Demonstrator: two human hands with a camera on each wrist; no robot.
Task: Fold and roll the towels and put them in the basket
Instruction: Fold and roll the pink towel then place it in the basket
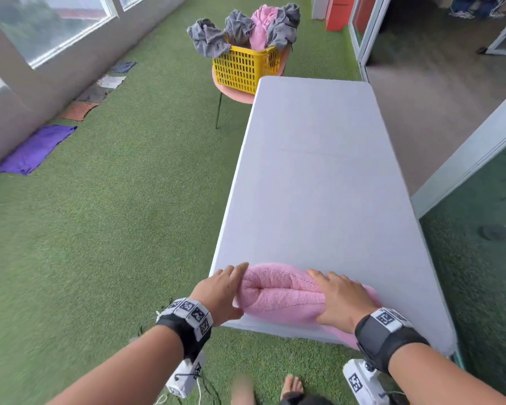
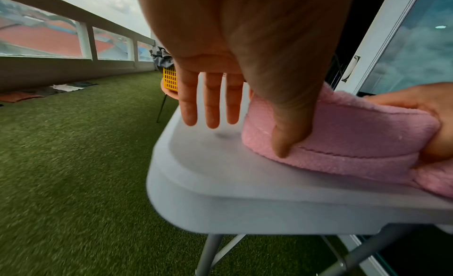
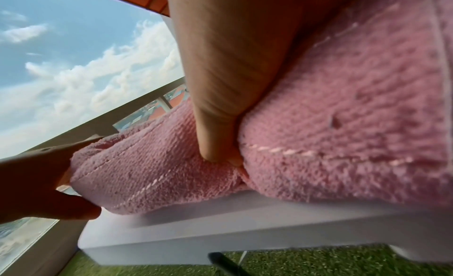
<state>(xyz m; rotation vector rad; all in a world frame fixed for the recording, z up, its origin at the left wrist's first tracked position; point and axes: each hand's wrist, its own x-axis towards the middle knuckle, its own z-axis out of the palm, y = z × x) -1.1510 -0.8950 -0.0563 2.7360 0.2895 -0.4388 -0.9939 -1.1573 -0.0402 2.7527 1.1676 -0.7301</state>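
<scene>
Landmark: white table (image 1: 319, 176).

Left hand (image 1: 221, 290) at near-left corner of table, fingers (image 2: 212, 104) straight and spread, holding nothing; thumb (image 2: 289, 125) pressing left end of pink towel (image 1: 281, 296), probably to keep the end even.

Towel at near edge of table, already a thick roll, one tail hanging over near-right edge.

Right hand (image 1: 341, 299) on right part of roll, fingers curled over top, thumb (image 3: 220, 105) dug into a fold, so grip is firm, probably to stop unrolling.

Yellow basket (image 1: 243, 70) beyond far-left corner of table, w/ grey and pink cloths piled in; roll not yet inside.
</scene>
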